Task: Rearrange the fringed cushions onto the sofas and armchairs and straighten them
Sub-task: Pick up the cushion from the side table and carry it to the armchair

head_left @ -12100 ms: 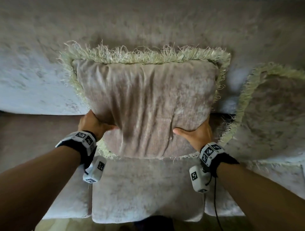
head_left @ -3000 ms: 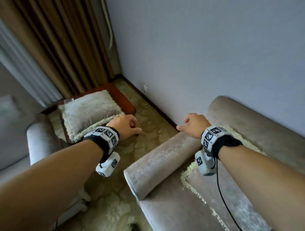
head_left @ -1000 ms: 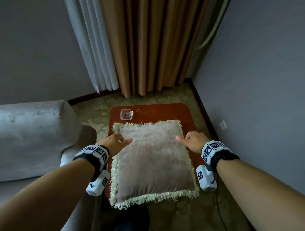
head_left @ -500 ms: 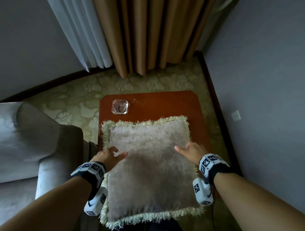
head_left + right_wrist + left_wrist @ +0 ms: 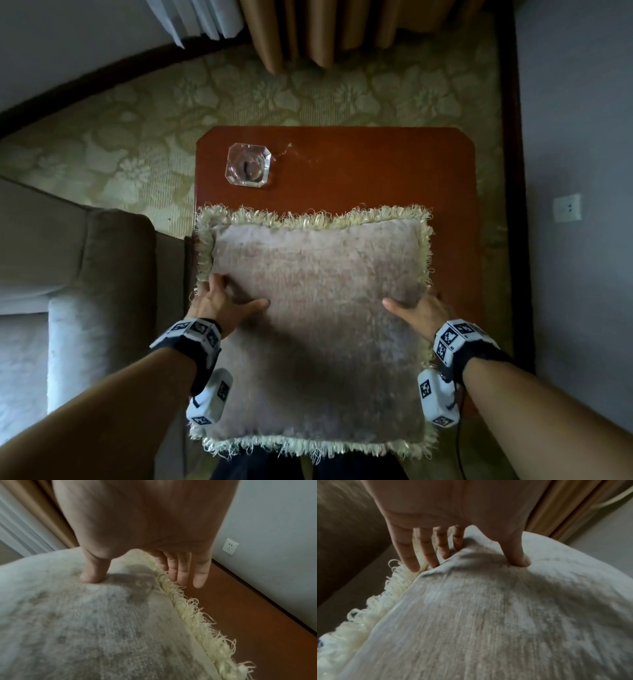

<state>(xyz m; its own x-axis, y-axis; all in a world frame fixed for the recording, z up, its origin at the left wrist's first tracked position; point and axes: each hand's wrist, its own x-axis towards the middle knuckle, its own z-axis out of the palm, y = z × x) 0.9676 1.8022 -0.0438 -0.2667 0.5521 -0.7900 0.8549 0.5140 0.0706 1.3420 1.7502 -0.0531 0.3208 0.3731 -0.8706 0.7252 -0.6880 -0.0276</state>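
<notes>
A beige cushion (image 5: pixel 318 325) with a cream fringe lies flat on a red-brown side table (image 5: pixel 359 164). My left hand (image 5: pixel 239 291) is at its left edge. In the left wrist view the left hand (image 5: pixel 477 561) presses its thumb into the cushion (image 5: pixel 488 615), with straight fingers (image 5: pixel 428 555) along the fringed seam. My right hand (image 5: pixel 414 305) is at the right edge. In the right wrist view the right hand (image 5: pixel 137 580) has its thumb sunk into the cushion (image 5: pixel 85 622), and its straight fingers (image 5: pixel 183 572) reach past the fringe over the table.
A square glass ashtray (image 5: pixel 248 164) stands on the table's far left corner. A grey armchair (image 5: pixel 68 274) is close on the left. Curtains (image 5: pixel 325 27) hang behind, over patterned carpet. The wall on the right carries a socket (image 5: pixel 567 208).
I have leaned in over the table. Both hands slid outward from the cushion's top to its left and right edges, and the thumbs now dent the fabric.
</notes>
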